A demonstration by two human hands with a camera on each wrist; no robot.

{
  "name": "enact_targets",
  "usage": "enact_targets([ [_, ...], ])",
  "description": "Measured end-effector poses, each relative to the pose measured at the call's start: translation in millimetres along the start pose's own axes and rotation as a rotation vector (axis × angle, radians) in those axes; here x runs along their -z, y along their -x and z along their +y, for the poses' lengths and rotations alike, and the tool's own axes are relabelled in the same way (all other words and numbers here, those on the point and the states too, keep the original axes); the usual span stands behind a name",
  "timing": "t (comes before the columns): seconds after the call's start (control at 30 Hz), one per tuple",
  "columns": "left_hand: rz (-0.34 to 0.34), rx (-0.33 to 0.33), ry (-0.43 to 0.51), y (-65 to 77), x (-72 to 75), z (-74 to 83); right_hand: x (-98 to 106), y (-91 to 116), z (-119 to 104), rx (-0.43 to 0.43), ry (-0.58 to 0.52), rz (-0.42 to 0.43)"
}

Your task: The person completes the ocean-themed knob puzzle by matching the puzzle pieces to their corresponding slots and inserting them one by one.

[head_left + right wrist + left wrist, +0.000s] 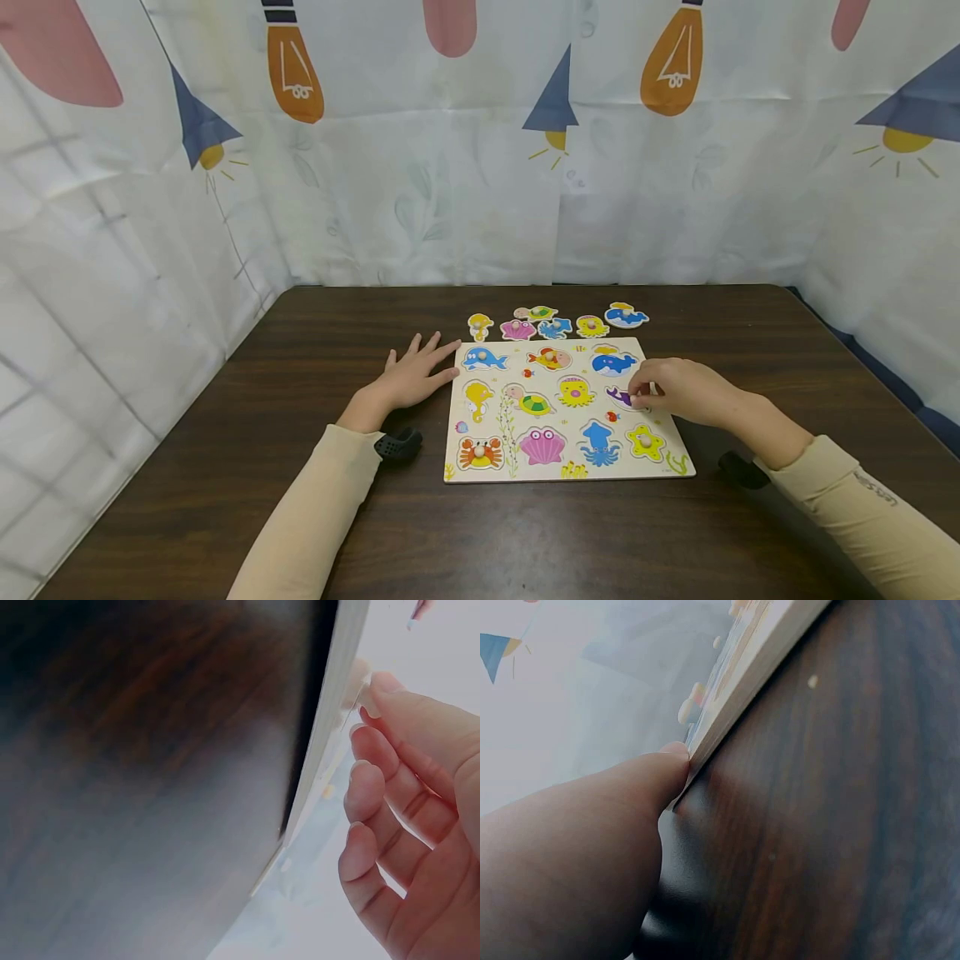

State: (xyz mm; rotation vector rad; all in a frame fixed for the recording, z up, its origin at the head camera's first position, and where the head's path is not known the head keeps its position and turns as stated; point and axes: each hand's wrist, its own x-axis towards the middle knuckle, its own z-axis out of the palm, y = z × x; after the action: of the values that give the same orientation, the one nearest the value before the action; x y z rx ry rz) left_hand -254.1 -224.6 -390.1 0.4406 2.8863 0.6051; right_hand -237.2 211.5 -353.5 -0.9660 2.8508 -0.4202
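Note:
A pale peg puzzle board [491, 421] printed with sea animals lies flat on the table. My right hand [686, 390] is over its right side, thumb and forefinger pinching the knob of a purple sea-animal puzzle piece [617, 395], mostly covered by the fingers. In the right wrist view that pale knob [366, 696] shows between the fingertips. My left hand [408, 379] lies spread at the board's left edge; in the left wrist view its thumb [671, 769] touches that edge. Knobbed pieces sit in the board: a blue dolphin [491, 361], a fish [558, 359], a crab [468, 454] and a starfish [640, 448].
Loose pieces lie behind the board: a seahorse [480, 323], a pink shell [517, 331], a turtle [540, 312], a blue squid [555, 328], a yellow octopus [592, 327] and a whale [626, 317]. Beyond the dark wooden table [570, 533] hangs a patterned curtain [480, 200].

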Motion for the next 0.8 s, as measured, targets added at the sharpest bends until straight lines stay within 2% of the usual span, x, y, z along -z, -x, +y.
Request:
enact_targets([
  [0.8, 0.002, 0.003, -0.004, 0.5, -0.8, 0.8, 4.6, 2.1, 0.6, -0.026, -0.059, -0.047],
])
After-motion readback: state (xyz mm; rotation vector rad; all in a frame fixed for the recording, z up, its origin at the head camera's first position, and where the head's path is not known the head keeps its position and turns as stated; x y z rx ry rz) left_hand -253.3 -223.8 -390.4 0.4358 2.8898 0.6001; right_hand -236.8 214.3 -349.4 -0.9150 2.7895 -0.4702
